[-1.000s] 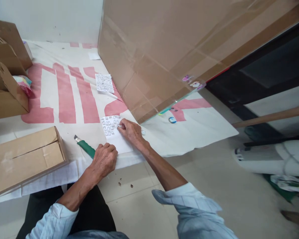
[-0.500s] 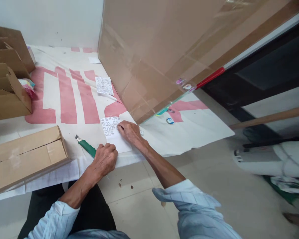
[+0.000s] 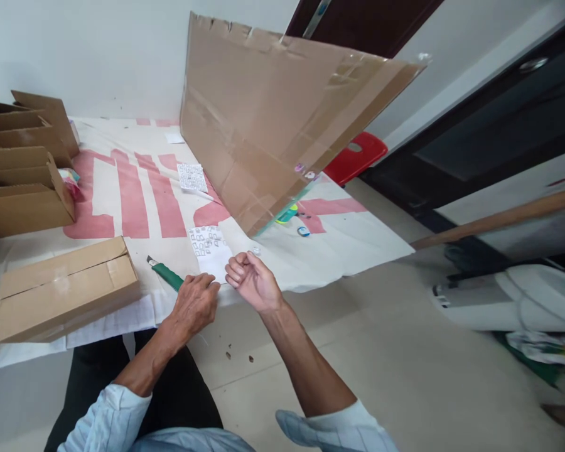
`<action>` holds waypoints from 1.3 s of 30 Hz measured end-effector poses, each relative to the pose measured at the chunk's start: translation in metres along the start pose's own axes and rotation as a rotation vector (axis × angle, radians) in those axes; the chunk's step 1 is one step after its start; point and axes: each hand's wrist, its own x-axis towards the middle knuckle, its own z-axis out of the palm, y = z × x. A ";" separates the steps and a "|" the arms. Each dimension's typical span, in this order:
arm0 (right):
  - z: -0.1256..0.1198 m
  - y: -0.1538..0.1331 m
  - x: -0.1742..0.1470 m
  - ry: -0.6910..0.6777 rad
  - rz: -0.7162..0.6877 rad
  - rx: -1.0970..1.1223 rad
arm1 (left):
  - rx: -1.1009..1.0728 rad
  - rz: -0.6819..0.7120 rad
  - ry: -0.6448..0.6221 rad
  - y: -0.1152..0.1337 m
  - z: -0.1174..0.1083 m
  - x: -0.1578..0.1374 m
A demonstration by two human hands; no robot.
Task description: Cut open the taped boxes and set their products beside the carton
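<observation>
Marked sheet (image 3: 213, 256): lies flat near the front edge of the cloth-covered table (image 3: 282, 267), the centre of this clock, with twelve toward the wall. Small dark-outlined shapes fill its far part; the near part is plain white.
Right hand (image 3: 253, 280): at four o'clock, beside the sheet's near corner, palm turned up.
Left hand (image 3: 196, 302): at half past six, knuckles up at the table edge, just beside the sheet.
Fingers: the right ones curl inward with the thumb lying along them; the left ones are bent and close together. Whether either set pinches something I cannot tell, as the tips are hidden.
Green cutter (image 3: 167, 275): at half past eight, blade bare and aimed at ten, its handle end running behind the left hand.
Second sheet (image 3: 192, 177): at eleven, covered in similar shapes.
Cardboard panel (image 3: 258, 119): upright at one.
Tape roll (image 3: 303, 231): just before three.
Closed carton (image 3: 70, 285): near nine.
Step at the sheet: seemingly close finger work, with the right hand clear of the shapes.
Next move over the sheet: calls for a light, precise fingertip touch, the paper steady, the blade avoided.
</observation>
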 end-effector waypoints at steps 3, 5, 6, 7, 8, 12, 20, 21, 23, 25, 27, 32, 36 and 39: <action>0.019 -0.004 -0.019 -0.073 0.022 0.016 | -0.163 -0.043 0.206 0.005 0.000 -0.017; 0.031 0.002 -0.031 -0.127 0.042 0.024 | -0.233 -0.058 0.272 0.011 0.002 -0.032; 0.037 0.006 -0.036 -0.143 0.045 0.028 | -0.253 -0.061 0.270 0.015 0.002 -0.040; 0.042 0.011 -0.040 -0.149 0.041 0.032 | -0.267 -0.069 0.255 0.019 0.003 -0.048; 0.046 0.016 -0.043 -0.147 0.033 0.036 | -0.274 -0.084 0.238 0.022 0.002 -0.057; 0.061 0.029 -0.041 -0.136 -0.031 -0.003 | -0.255 -0.126 0.248 0.025 -0.006 -0.100; 0.107 0.035 -0.010 -0.296 -0.211 -0.250 | 0.129 -0.364 1.047 -0.023 -0.088 -0.221; 0.115 0.036 -0.007 -0.323 -0.219 -0.258 | 0.151 -0.450 1.098 -0.035 -0.097 -0.236; 0.128 0.038 -0.001 -0.371 -0.214 -0.272 | 0.030 -0.587 1.085 -0.063 -0.110 -0.260; 0.137 0.042 0.002 -0.397 -0.193 -0.289 | -0.235 -0.619 0.970 -0.093 -0.113 -0.277; 0.139 0.045 0.003 -0.401 -0.169 -0.310 | -0.458 -0.597 0.815 -0.121 -0.109 -0.285; 0.129 0.049 -0.002 -0.406 -0.127 -0.298 | -0.665 -0.537 0.535 -0.151 -0.096 -0.276; 0.117 0.049 -0.003 -0.358 -0.151 -0.333 | -0.652 -0.462 0.587 -0.139 -0.089 -0.257; 0.105 0.052 -0.001 -0.322 -0.178 -0.401 | -0.526 -0.391 0.643 -0.126 -0.090 -0.243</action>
